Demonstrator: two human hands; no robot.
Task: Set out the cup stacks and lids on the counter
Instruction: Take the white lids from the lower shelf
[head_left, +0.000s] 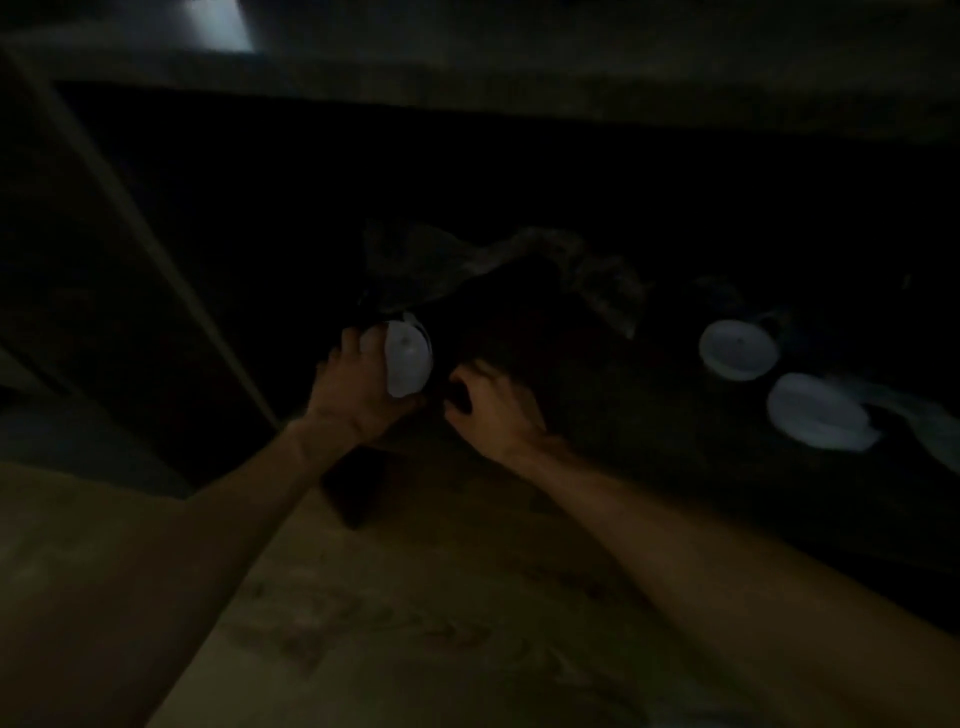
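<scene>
Down at the middle of this really dark shot, the left hand (358, 387) has its fingers curled round a white lid (409, 358), round and shallow, tipped up on edge so its pale face points right. Right next to it the right hand (493, 402) is curled over something dark, can't tell what it's gripping, if anything. Off to the right, two more white lids (737, 349) (818, 410) lie close together on the dark counter (675, 441).

1. Very dim, murky view; most of the upper half is near black.
2. A pale patch of light (218, 23) shows top left.
3. White lids (737, 349) at right are smeared by blur.
</scene>
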